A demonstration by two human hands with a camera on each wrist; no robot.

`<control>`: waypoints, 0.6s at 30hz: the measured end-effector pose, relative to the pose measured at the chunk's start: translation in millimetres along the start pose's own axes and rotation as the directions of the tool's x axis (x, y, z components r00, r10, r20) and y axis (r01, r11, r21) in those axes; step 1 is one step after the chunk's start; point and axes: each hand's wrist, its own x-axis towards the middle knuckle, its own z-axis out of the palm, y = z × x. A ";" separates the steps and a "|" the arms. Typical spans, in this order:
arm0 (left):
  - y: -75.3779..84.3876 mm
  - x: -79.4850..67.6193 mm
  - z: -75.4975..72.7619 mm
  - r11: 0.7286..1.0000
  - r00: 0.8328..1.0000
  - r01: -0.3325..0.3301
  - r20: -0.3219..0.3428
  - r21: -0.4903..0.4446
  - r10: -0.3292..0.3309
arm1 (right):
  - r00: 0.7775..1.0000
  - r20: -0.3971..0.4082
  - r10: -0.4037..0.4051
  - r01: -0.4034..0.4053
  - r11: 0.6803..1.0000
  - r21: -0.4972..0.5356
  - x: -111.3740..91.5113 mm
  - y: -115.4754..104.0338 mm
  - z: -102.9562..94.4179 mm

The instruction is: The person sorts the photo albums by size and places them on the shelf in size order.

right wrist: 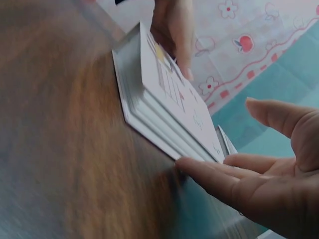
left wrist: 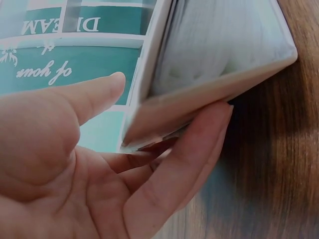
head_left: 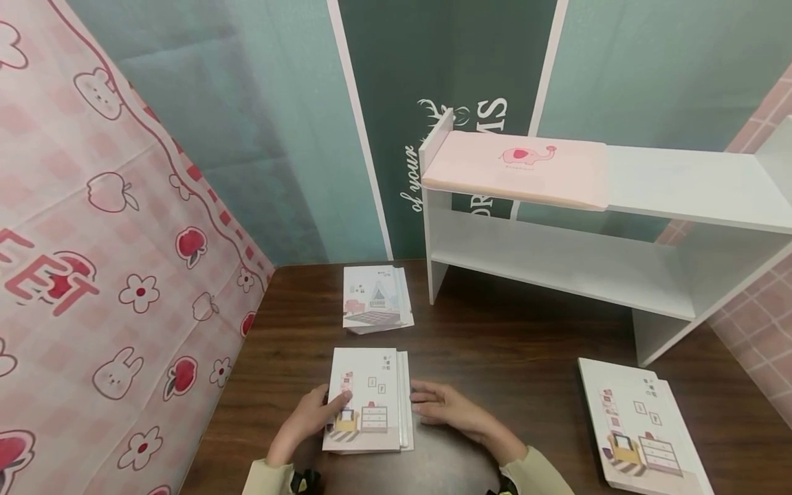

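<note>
A white hardcover book (head_left: 361, 405) with a furniture drawing on its cover lies on the dark wooden table in front of me. My left hand (head_left: 314, 418) grips its left edge, thumb over the cover and fingers along the spine side. In the left wrist view the fingers (left wrist: 174, 174) press against the book's spine (left wrist: 184, 112). On the opposite side, my right hand (head_left: 454, 412) has its fingers stretched out at the page edges, thumb apart. The right wrist view shows those fingertips (right wrist: 187, 164) by the lower cover of the book (right wrist: 169, 99).
Behind it lies another white book (head_left: 374, 299) with a tent drawing. A matching furniture book (head_left: 640, 426) sits at the right. The white shelf (head_left: 557, 251) stands at back right, a pink elephant-print cloth or pouch (head_left: 520, 168) on top. A patterned pink curtain (head_left: 124, 275) borders the left.
</note>
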 end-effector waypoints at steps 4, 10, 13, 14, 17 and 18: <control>-1.7 -0.6 0.6 0.999 1.000 0.005 0.015 -0.035 -0.004 | 1.000 -0.010 0.015 -0.014 0.999 0.037 -2.1 -0.6 4.8; -4.4 -0.3 0.8 0.995 0.998 -0.027 0.046 -0.096 0.031 | 0.998 -0.058 0.006 -0.004 1.000 0.029 -2.5 2.0 11.6; -5.8 -0.8 0.7 0.992 0.998 -0.038 0.051 -0.118 0.044 | 0.995 -0.102 -0.002 0.006 1.000 0.031 -1.5 5.9 15.5; -6.0 -1.3 0.6 0.991 0.997 -0.043 0.050 -0.125 0.050 | 0.993 -0.117 -0.003 0.008 0.999 0.035 -1.0 7.2 16.7; -6.6 -2.4 0.9 0.988 0.997 -0.058 0.051 -0.140 0.065 | 0.987 -0.158 -0.010 0.017 0.999 0.047 -0.1 10.2 20.2; -6.5 -3.0 1.0 0.988 0.996 -0.061 0.051 -0.142 0.069 | 0.985 -0.171 -0.011 0.019 0.999 0.043 0.2 10.8 21.4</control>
